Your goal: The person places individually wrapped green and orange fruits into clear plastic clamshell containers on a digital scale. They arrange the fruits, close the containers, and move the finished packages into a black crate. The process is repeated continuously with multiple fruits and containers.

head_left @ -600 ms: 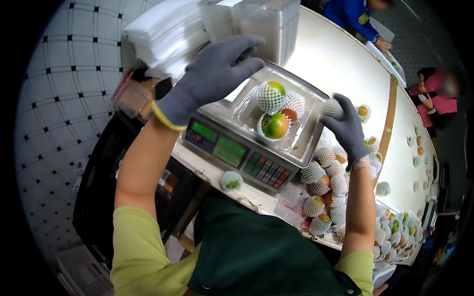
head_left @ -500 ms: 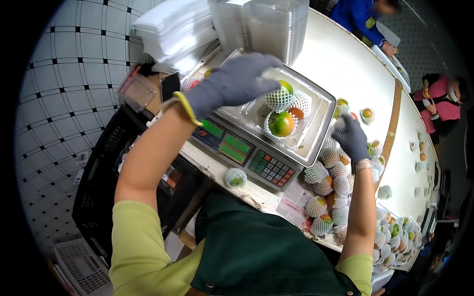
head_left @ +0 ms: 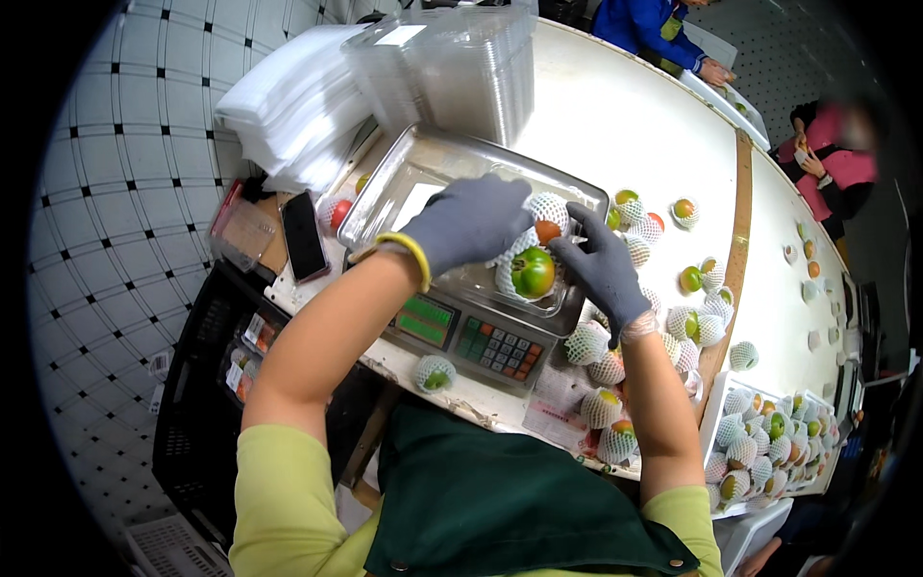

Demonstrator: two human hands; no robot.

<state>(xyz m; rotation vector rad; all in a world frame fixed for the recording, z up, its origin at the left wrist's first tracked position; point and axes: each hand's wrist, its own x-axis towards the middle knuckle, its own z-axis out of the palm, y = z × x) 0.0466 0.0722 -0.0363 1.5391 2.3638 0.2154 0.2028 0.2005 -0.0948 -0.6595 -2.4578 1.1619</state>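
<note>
Head view: on the scale (head_left: pixel 495 348), a clear tray (head_left: pixel 473 286) gathers tomatoes (head_left: pixel 532 273), whose foam nets (head_left: pixel 550 205) presumably cushion them. Above the scale, the left hand (head_left: pixel 473 227) curls over the tomatoes, fingertips hidden, so its grip cannot be told; the right hand (head_left: pixel 603 271), at the scale's right edge, parts its fingers beside them, apparently holding nothing.

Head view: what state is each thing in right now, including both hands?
Left hand, gloved, over the clear tray; its grip cannot be told.
Right hand, gloved, thumb and fingers parted, beside the tray's fruit.
Clear tray, uncovered, netted fruit inside.
Scale, display lit green.
Phone, lying flat, screen dark.
Clear boxes, nested in a stack.
White sheets, piled up.
White crate, full of netted fruit.
</note>
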